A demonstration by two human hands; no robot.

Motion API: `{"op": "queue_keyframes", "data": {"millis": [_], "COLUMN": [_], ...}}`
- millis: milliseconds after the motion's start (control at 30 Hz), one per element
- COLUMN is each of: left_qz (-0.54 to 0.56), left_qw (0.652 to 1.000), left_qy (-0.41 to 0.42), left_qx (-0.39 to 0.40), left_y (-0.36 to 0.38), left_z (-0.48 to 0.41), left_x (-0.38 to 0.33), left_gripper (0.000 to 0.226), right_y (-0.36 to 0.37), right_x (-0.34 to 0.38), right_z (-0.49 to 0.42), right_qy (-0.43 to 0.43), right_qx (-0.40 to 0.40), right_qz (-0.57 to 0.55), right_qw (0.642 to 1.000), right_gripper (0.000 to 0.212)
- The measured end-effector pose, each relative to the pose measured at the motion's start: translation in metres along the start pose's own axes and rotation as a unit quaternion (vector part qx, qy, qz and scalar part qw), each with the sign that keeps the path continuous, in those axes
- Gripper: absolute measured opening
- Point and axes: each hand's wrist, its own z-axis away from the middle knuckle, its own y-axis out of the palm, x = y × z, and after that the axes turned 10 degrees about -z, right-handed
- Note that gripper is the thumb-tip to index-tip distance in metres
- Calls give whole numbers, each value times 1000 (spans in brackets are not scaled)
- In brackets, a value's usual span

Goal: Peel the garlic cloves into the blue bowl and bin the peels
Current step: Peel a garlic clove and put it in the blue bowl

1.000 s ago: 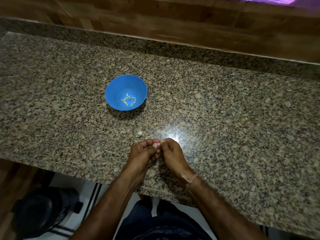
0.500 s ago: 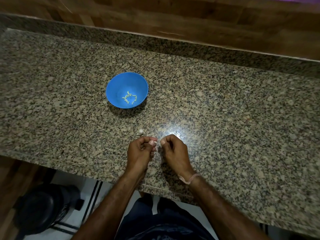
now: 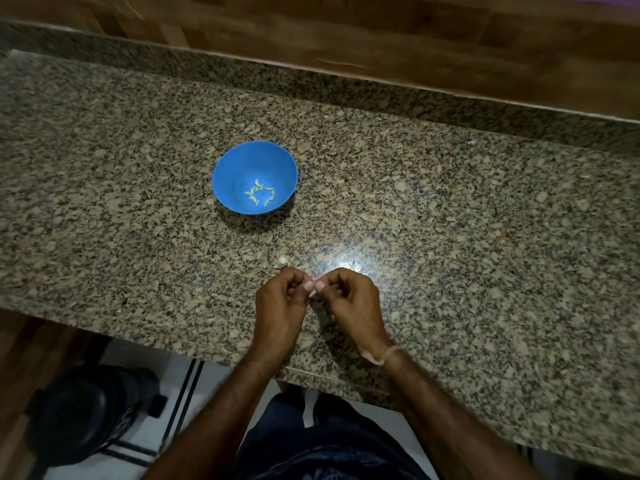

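While both hands meet over the near part of the granite counter (image 3: pixel 450 237), I see the left hand (image 3: pixel 280 306) and the right hand (image 3: pixel 349 303) with fingers curled. Their thumbs and forefingers pinch one small pale garlic clove (image 3: pixel 312 285) between them. The fingertips hide most of it, so I cannot tell how much skin is on it.

Just beyond the left knuckles a loose clove (image 3: pixel 282 260) lies on the stone, near that hand but apart from it. It is the only thing on the stone between the hands and the blue bowl (image 3: pixel 225 174). The bowl stands upright further off and a little to the left, well apart from both hands, with a few pale peeled pieces (image 3: pixel 259 195) at its bottom.

A bright glare spot (image 3: pixel 346 263) sits on the stone just beyond the right hand. A thread band (image 3: pixel 381 356) circles the right wrist. Behind the counter rises wood panelling (image 3: pixel 381 36). Below the counter's near edge, on the left, a black round object (image 3: pixel 83 410) stands on the pale floor; I cannot tell what it is.
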Motion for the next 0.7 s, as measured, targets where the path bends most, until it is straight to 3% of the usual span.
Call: {"op": "queue_keyframes", "data": {"millis": [67, 133, 200, 267, 300, 333, 400, 467, 500, 567, 633, 700], "left_qz": [-34, -69, -30, 153, 213, 221, 63, -92, -128, -144, -85, 48], "left_qw": [997, 994, 999, 968, 943, 940, 993, 991, 979, 974, 994, 986], "left_qy": [63, 81, -2, -159, -210, -216, -78, 96, 154, 173, 60, -89], "left_qx": [-9, -6, 34, 121, 148, 147, 60, -24, -34, -16, 41, 136], "left_y": [-4, -5, -4, -4, -4, -3, -2, -4, -5, -6, -6, -7], "left_z": [0, -1, -4, -8, -8, -7, -3, 0, -1, -4, -8, -11], "left_x": [2, 1, 2, 2, 1, 1, 2, 6, 9, 13, 10, 6], "left_gripper": [11, 13, 14, 19, 21, 21, 19, 18, 20, 19, 18, 25], "right_y": [-2, -2, 0, 1, 1, 1, 1, 3, 4, 6, 9, 13], "right_x": [-1, -2, -1, 3, 4, 4, 11, 20, 21, 19, 14, 9], "right_z": [-2, -1, 1, 3, 2, 0, -6, -6, -6, -2, 2, 3], "right_qy": [56, 63, -9, -84, -80, -42, 116, 253, 274, 220, 63, -75], "right_qx": [26, 31, 8, 2, 5, 13, 35, 50, 52, 53, 36, 26], "right_qz": [-70, -61, 28, 92, 97, 75, -70, -195, -209, -167, -2, 125], "right_qw": [996, 996, 1000, 992, 992, 996, 990, 946, 937, 960, 997, 989], "right_gripper": [12, 12, 10, 12, 12, 12, 14, 15, 16, 17, 17, 17]}}
